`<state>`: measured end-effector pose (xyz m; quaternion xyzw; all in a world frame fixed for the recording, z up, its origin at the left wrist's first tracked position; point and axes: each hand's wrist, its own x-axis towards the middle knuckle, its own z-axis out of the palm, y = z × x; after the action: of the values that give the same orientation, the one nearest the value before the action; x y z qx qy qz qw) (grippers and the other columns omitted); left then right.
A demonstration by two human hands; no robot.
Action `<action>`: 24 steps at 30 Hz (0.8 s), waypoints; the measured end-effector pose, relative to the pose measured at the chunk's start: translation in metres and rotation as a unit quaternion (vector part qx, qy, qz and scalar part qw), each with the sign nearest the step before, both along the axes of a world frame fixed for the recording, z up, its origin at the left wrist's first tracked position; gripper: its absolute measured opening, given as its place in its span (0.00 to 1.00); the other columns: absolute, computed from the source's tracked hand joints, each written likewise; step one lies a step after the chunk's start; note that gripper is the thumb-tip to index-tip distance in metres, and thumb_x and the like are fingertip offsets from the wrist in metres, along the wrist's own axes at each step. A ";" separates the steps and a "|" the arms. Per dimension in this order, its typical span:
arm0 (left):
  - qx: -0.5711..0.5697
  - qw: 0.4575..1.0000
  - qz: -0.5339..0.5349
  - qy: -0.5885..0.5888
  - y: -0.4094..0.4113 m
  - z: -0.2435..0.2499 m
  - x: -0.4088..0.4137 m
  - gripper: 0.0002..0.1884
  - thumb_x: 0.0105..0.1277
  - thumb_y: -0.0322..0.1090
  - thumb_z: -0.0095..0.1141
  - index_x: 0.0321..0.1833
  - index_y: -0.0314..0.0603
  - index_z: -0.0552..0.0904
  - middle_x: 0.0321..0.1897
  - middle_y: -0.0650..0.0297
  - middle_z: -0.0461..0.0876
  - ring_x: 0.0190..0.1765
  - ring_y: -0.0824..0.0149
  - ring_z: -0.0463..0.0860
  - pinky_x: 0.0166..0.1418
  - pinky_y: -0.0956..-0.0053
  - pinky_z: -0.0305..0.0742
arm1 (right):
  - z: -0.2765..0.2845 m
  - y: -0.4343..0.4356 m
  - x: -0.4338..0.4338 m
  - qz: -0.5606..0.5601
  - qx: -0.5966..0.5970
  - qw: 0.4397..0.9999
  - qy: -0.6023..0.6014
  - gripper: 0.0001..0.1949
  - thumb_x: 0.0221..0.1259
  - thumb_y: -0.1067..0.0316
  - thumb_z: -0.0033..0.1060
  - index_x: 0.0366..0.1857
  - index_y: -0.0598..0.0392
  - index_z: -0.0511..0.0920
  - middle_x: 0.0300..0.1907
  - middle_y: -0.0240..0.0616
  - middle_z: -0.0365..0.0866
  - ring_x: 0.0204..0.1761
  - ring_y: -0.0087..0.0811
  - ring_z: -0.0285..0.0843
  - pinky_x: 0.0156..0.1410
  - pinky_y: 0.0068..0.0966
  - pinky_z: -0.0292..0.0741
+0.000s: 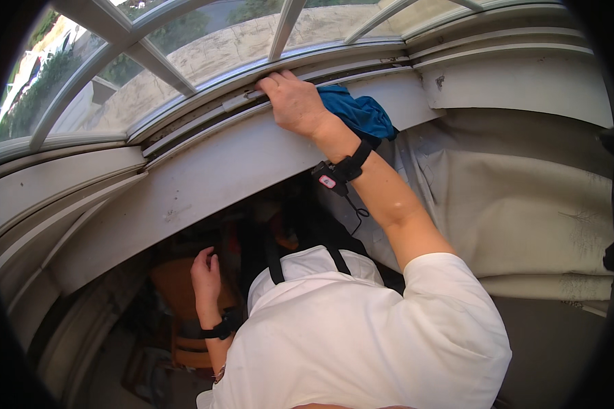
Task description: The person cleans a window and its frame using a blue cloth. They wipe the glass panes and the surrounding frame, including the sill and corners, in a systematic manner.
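My right hand [292,101] reaches up to the window, its fingertips bent over the track at the foot of the frame [240,98]. A blue cloth [360,112] lies on the sill beside that hand, partly behind the wrist; whether the palm holds any of it cannot be told. Dirt shows along the window track. Low at the left, my left hand [205,273] hangs beside my body with its fingers loosely bent and nothing seen in it. Each wrist wears a black strap, and the right one carries a small device with a cable.
White sill boards [184,199] curve across the view below the paned window. A beige curtain [527,214] hangs in folds at the right. Under the sill, in shadow, stands an orange-brown wooden chair [171,286].
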<state>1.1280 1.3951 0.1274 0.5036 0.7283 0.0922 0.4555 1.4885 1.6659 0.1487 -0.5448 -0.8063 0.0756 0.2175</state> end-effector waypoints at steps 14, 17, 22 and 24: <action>0.003 1.000 0.000 0.022 -0.006 0.000 0.002 0.14 0.72 0.29 0.58 0.58 0.33 0.84 0.38 0.54 0.85 0.39 0.64 0.82 0.47 0.68 0.78 | 0.046 -0.049 0.249 -0.378 0.079 0.920 0.069 0.20 0.56 0.73 0.60 0.55 0.52 0.80 0.43 0.44 0.86 0.49 0.41 0.81 0.56 0.37 0.79; -0.023 1.000 0.001 0.015 0.000 0.001 0.010 0.14 0.72 0.29 0.59 0.58 0.33 0.84 0.37 0.55 0.85 0.38 0.64 0.82 0.47 0.68 0.78 | 0.052 -0.022 0.244 -0.334 -0.061 0.932 -0.131 0.18 0.55 0.69 0.57 0.52 0.47 0.80 0.47 0.50 0.86 0.56 0.50 0.79 0.61 0.45 0.78; -0.009 1.000 -0.005 0.017 -0.002 -0.007 0.009 0.14 0.72 0.29 0.59 0.58 0.33 0.84 0.36 0.55 0.85 0.38 0.64 0.82 0.46 0.69 0.78 | 0.020 0.013 0.253 -0.254 -0.192 0.892 -0.321 0.14 0.57 0.71 0.55 0.48 0.61 0.78 0.45 0.58 0.86 0.52 0.60 0.85 0.56 0.47 0.82; -0.017 1.000 -0.001 0.023 -0.003 -0.006 0.010 0.14 0.72 0.29 0.59 0.58 0.33 0.84 0.37 0.54 0.86 0.38 0.64 0.82 0.46 0.69 0.78 | 0.023 0.034 0.262 -0.260 -0.220 0.895 -0.287 0.14 0.57 0.71 0.56 0.47 0.62 0.78 0.44 0.58 0.87 0.52 0.58 0.85 0.57 0.45 0.82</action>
<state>1.1377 1.3925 0.1215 0.4985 0.7396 0.0676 0.4470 1.7505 1.6999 0.1717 -0.7672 -0.6258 0.0326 -0.1367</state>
